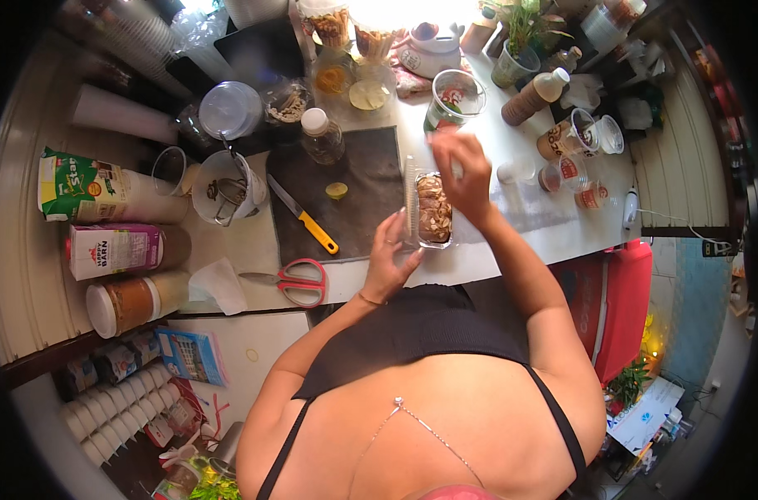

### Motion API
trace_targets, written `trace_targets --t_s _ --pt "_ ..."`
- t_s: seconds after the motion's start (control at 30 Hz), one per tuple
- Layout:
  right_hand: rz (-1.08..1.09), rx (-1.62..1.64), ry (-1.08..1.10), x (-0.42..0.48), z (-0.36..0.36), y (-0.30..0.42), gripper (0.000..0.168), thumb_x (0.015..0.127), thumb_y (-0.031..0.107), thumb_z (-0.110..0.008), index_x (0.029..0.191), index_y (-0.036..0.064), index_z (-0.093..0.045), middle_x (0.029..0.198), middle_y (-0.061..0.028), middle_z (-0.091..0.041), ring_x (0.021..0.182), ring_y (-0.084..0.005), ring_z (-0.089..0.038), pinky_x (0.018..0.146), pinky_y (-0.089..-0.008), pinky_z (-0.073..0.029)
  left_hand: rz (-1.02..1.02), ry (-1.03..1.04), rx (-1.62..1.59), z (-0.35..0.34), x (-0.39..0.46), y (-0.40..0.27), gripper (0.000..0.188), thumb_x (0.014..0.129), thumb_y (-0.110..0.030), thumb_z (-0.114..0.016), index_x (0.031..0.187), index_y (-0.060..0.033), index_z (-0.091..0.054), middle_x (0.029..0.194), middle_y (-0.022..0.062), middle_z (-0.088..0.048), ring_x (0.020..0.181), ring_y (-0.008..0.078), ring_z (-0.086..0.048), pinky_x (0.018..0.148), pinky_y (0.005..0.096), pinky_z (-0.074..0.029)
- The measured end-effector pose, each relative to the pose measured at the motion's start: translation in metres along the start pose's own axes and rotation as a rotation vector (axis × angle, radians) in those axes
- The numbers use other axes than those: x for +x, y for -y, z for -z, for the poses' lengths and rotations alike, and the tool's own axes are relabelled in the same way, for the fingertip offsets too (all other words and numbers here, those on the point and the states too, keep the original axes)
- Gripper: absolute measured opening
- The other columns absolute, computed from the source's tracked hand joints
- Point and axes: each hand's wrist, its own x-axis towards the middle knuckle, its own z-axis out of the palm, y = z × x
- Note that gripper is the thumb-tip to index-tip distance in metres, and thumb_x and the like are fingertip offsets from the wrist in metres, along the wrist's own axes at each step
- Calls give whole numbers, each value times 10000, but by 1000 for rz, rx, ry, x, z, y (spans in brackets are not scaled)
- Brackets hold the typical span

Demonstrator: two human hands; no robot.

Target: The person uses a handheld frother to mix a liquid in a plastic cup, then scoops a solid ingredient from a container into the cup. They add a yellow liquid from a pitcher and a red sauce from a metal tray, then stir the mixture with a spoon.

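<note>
A loaf of bread topped with sliced nuts (435,219) sits in a clear plastic container (411,187) near the counter's front edge. My left hand (388,256) grips the container at its near left corner, thumb by the front rim and fingers along the left side. Over the far right part of the loaf, my right hand (463,172) is blurred, its fingers drawn together. Whether anything is pinched in those fingertips cannot be told. Just beyond them stands a clear plastic cup (457,94) with something green and red inside or on it.
Left of the container, a dark mat (366,187) bears a yellow-handled knife (304,215), a cut lime (336,190) and a capped bottle (321,137). Red-handled scissors (301,282) lie near the edge. A tub with metal utensils (229,190) stands left; several plastic cups (563,172) stand right.
</note>
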Motion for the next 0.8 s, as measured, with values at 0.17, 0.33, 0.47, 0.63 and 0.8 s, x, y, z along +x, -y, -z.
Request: trace_targets --t_s 0.17,0.33,0.47,0.63,0.8 --pt "18 -21 333 125 -87 -8 167 865 136 -604 928 15 -701 918 -163 -681 843 -286 -664 762 -391 -521 -186 108 441 -17 11 1 584 877 -508 -589 1362 -190 -520 1454 254 -285 1328 398 -340 1095 440 -294" --pt "82 -783 643 147 -206 -56 155 805 192 -606 864 163 -746 969 -115 -691 862 -252 -679 706 -398 -506 -227 -135 460 -44 38 9 437 830 -326 -706 1218 -157 -600 1410 240 -328 1209 412 -449 967 432 -426" --pt "17 -715 521 141 -238 -77 146 788 219 -613 789 167 -750 899 -110 -705 782 -240 -688 689 -364 -489 -8 -282 392 -52 62 14 1005 665 -284 -831 1413 -3 -220 1295 242 -370 1183 394 -441 976 429 -416" --pt "-71 -486 410 151 -204 -74 81 725 106 -646 683 69 -704 827 -163 -669 783 -316 -659 726 -427 -491 257 -77 264 -54 81 20 1153 580 -441 -869 1353 151 -250 1264 289 -414 1206 401 -413 1049 426 -338" --pt "-93 155 373 106 -97 -4 126 732 120 -681 711 15 -614 725 -174 -595 766 -325 -582 702 -403 -476 291 -81 423 -64 86 16 1098 563 -440 -858 1337 104 -301 1299 266 -376 1225 408 -384 1054 440 -324"
